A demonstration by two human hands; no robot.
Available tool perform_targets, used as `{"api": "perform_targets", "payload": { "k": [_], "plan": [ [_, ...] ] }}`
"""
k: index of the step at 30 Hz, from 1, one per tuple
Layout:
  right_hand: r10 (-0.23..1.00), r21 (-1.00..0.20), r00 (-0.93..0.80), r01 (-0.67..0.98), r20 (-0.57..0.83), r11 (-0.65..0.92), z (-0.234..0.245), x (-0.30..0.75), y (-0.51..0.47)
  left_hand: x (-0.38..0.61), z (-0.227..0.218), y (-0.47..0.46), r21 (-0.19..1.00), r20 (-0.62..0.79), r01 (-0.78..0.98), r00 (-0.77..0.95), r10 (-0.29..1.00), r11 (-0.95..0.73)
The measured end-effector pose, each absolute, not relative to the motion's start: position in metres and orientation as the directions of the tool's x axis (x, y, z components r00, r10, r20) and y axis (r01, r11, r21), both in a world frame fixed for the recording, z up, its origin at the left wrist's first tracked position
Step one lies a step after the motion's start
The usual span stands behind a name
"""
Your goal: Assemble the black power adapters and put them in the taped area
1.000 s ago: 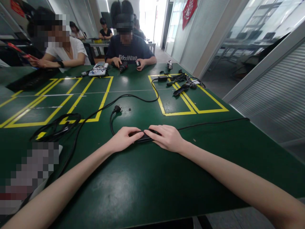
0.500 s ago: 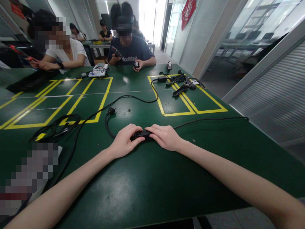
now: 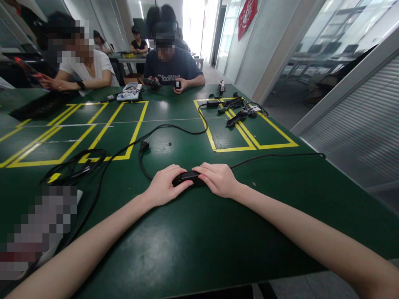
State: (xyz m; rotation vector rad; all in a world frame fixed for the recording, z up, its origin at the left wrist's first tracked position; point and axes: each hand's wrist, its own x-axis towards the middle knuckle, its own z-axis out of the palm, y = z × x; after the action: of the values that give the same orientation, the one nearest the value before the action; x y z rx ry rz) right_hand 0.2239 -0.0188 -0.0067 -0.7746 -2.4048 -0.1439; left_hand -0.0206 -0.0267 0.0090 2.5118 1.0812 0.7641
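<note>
A black power adapter (image 3: pixel 190 177) lies on the green table in front of me. My left hand (image 3: pixel 164 186) grips its left end, thumb along the near side and fingers over the far side. Around the right end are the closed fingers of my right hand (image 3: pixel 220 178); its thumb is hidden. From behind my left hand a short black cord curves up to a plug (image 3: pixel 144 145). On the other side, a thin black cable (image 3: pixel 274 156) runs right toward the table edge.
Coiled black cable (image 3: pixel 75 164) lies at left, above a blurred-out flat object (image 3: pixel 46 228). Black parts (image 3: pixel 237 116) and another adapter (image 3: pixel 213 104) sit within yellow tape at far right. Across the table, one person holds a drill (image 3: pixel 152 82); another sits at left.
My hands and the adapter have shifted very slightly right, with the grip unchanged. The person across the table has lowered the drill.
</note>
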Motion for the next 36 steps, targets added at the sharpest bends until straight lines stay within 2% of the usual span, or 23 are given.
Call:
{"api": "perform_targets", "payload": {
  "k": [2, 7, 9, 11, 15, 19, 23, 29, 33, 36],
  "plan": [
    [0.495, -0.072, -0.623, 0.576, 0.605, 0.814, -0.006, 0.223, -0.020, -0.020, 0.008, -0.029, 0.370, 0.438, 0.578, 0.582, 0.685, -0.728],
    [0.574, -0.193, -0.534, 0.605, 0.621, 0.772, -0.007, 0.220, -0.023, -0.018, 0.004, -0.031, -0.025, 0.618, 0.526, 0.677, 0.400, -0.850],
    [0.642, -0.274, -0.504, 0.622, 0.577, 0.734, -0.007, 0.217, -0.024, -0.018, 0.004, -0.030, -0.119, 0.637, 0.503, 0.700, 0.322, -0.856],
    [0.722, -0.352, -0.477, 0.650, 0.502, 0.674, -0.006, 0.216, -0.024, -0.018, 0.004, -0.029, -0.157, 0.630, 0.499, 0.715, 0.303, -0.852],
    [0.848, -0.491, -0.414, 0.692, 0.331, 0.530, 0.001, 0.214, -0.023, -0.018, 0.003, -0.028, -0.156, 0.585, 0.515, 0.736, 0.341, -0.843],
    [0.843, -0.580, -0.456, 0.618, 0.286, 0.531, 0.012, 0.215, -0.024, -0.018, 0.001, -0.027, -0.111, 0.588, 0.534, 0.715, 0.378, -0.838],
    [0.725, -0.517, -0.620, 0.534, 0.300, 0.670, 0.018, 0.222, -0.019, -0.018, 0.000, -0.025, -0.054, 0.595, 0.543, 0.692, 0.410, -0.838],
    [0.635, -0.411, -0.738, 0.519, 0.228, 0.750, 0.027, 0.229, -0.011, -0.018, -0.001, -0.025, 0.041, 0.544, 0.552, 0.687, 0.481, -0.833],
    [0.625, -0.338, -0.751, 0.544, 0.210, 0.768, 0.033, 0.232, -0.012, -0.019, -0.001, -0.024, 0.073, 0.545, 0.556, 0.673, 0.500, -0.828],
    [0.683, -0.403, -0.676, 0.563, 0.277, 0.721, 0.037, 0.240, -0.005, -0.019, 0.003, -0.026, 0.027, 0.607, 0.581, 0.637, 0.475, -0.814]
  ]
}}
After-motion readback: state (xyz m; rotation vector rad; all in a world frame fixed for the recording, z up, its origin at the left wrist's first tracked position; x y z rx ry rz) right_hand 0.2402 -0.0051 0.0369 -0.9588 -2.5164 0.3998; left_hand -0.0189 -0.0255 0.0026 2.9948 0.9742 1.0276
